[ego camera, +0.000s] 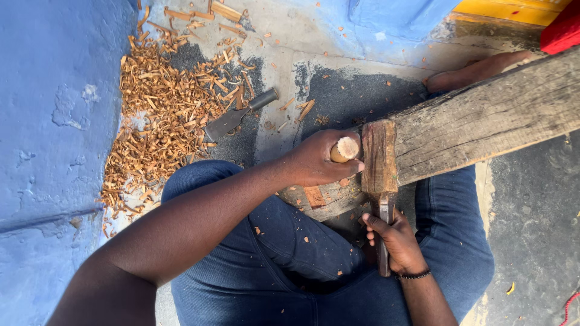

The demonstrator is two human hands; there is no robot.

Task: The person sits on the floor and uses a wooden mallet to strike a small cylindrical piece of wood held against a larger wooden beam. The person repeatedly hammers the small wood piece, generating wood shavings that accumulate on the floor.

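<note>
Bright, even daylight falls from above; shadows stay soft and short beneath the beam (483, 118) and arms. The picture is sharp throughout, without glare or blur.

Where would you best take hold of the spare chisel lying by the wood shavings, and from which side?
Grip the chisel by its dark round handle, coming from the upper right. The handle points away from the shavings pile and lies on bare floor, while the flat blade end rests against the shavings.

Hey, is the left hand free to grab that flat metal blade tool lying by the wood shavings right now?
Probably not as things stand. The left hand is wrapped around a wooden handle, so it would have to let go first. The blade tool lies uncovered beside the shavings, with nothing between.
</note>
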